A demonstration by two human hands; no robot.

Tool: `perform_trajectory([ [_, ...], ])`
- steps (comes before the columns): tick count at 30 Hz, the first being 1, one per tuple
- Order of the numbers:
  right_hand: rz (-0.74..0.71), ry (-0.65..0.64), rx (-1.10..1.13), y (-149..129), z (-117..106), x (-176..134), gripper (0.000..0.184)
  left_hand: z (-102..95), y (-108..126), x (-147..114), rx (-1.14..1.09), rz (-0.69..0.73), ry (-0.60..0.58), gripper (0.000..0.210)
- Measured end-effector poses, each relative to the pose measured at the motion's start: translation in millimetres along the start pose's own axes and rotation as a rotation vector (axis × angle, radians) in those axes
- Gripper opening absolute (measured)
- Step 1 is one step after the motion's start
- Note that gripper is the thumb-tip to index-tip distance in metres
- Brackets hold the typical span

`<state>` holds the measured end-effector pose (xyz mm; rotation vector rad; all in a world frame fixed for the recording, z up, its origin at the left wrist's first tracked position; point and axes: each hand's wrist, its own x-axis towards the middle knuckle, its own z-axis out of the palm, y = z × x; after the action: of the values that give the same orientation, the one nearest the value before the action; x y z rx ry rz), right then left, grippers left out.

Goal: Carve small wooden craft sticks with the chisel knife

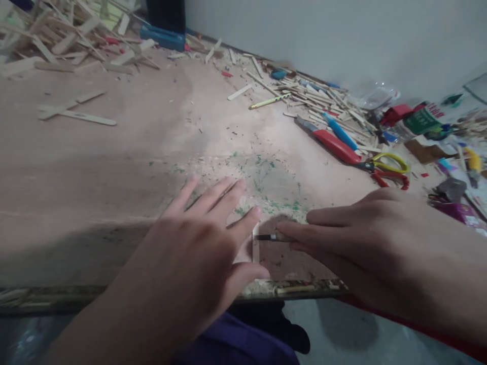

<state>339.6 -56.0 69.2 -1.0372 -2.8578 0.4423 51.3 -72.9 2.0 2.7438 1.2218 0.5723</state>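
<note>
My left hand lies palm down on the wooden table, fingers spread. Its index fingertip and thumb rest at the two ends of a small pale wooden stick near the front edge. My right hand is closed around a slim carving tool with a dark narrow blade, a metal collar and a light handle, mostly hidden by the fingers. The blade points left, and its tip meets the stick between my left index finger and thumb. A small mark shows on the stick just below the tip.
Green shavings are scattered beyond my hands. Red-and-yellow-handled scissors, a red-handled knife, a blue pen and a yellow pencil lie at right. Craft sticks are heaped back left, near a blue-based black object.
</note>
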Motion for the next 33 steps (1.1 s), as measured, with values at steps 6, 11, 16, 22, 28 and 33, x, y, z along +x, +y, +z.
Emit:
perform_trajectory([
  [6,-0.15,0.052,0.065,22.1,12.7,-1.2,0.042,-0.4,-0.4,-1.0,-0.012,-0.005,0.002,0.068],
  [11,-0.192,0.043,0.124,30.8,16.3,1.9,0.045,-0.2,-1.9,0.5,-0.026,-0.028,-0.03,0.066],
  [16,-0.123,0.039,0.208,26.2,16.6,-4.5,0.038,-0.4,-3.5,-0.4,-0.017,-0.009,-0.02,0.062],
  [22,-0.07,0.022,0.207,17.2,14.3,-3.9,0.033,1.6,-3.6,-2.8,0.004,0.019,-0.023,0.061],
  [28,-0.055,0.023,0.416,29.3,29.0,-0.8,0.033,0.6,-4.0,-4.3,0.027,0.021,-0.023,0.06],
  [33,-0.179,0.158,0.221,40.3,41.9,-9.8,0.033,-0.6,-5.8,-6.7,0.034,0.021,-0.011,0.052],
])
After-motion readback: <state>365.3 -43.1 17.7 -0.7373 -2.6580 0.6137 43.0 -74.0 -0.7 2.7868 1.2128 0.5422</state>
